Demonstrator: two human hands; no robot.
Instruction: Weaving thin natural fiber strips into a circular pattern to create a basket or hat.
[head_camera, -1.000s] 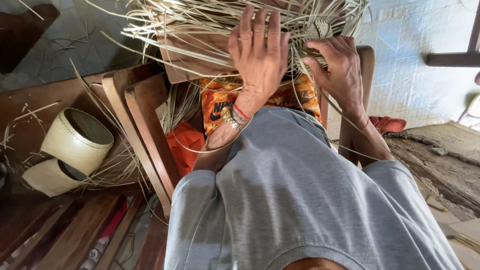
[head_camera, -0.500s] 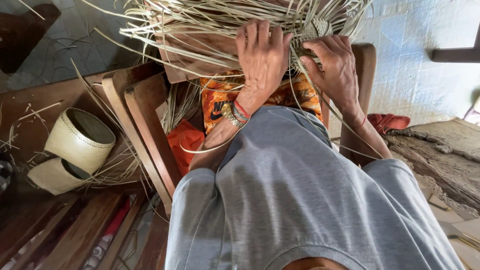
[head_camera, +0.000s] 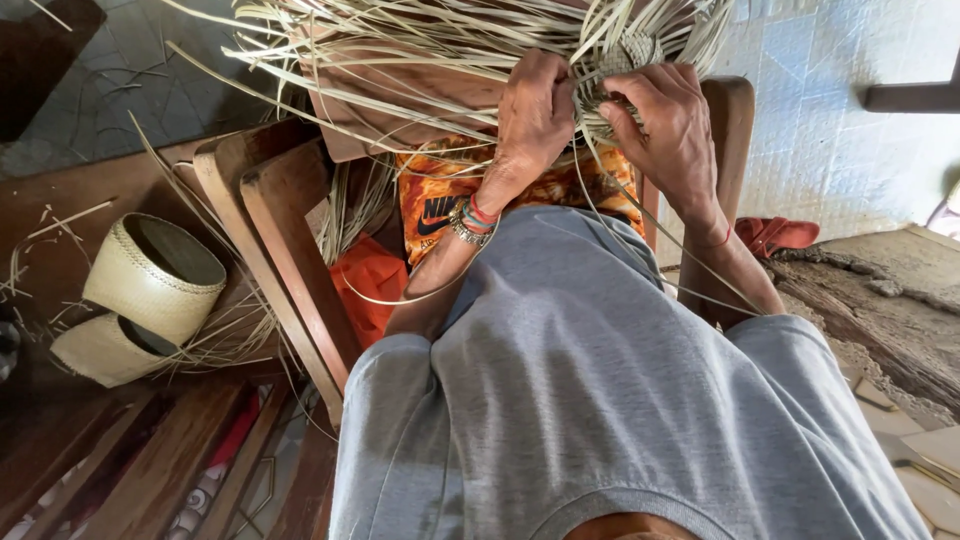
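A small half-woven straw piece (head_camera: 622, 62) sits at the top of the view, with many long pale straw strips (head_camera: 400, 45) fanning out to the left over a wooden board (head_camera: 400, 95). My left hand (head_camera: 537, 110), with bracelets at the wrist, has its fingers curled down onto the strips just left of the woven piece. My right hand (head_camera: 668, 125) pinches strips at the woven piece's edge. Both hands touch the weave. Below them lie my orange patterned shorts (head_camera: 440, 190) and grey shirt (head_camera: 600, 400).
Two finished pale woven cylinders (head_camera: 150, 275) lie on a dark wooden bench (head_camera: 80, 210) at the left, with loose straw around them. A wooden chair frame (head_camera: 285, 250) stands beside my left arm. Tiled floor (head_camera: 830, 120) and a red cloth (head_camera: 775, 235) are at the right.
My left hand went from flat and spread over the strips to curled shut on them, shifting right toward the woven piece. My right hand stayed at the weave.
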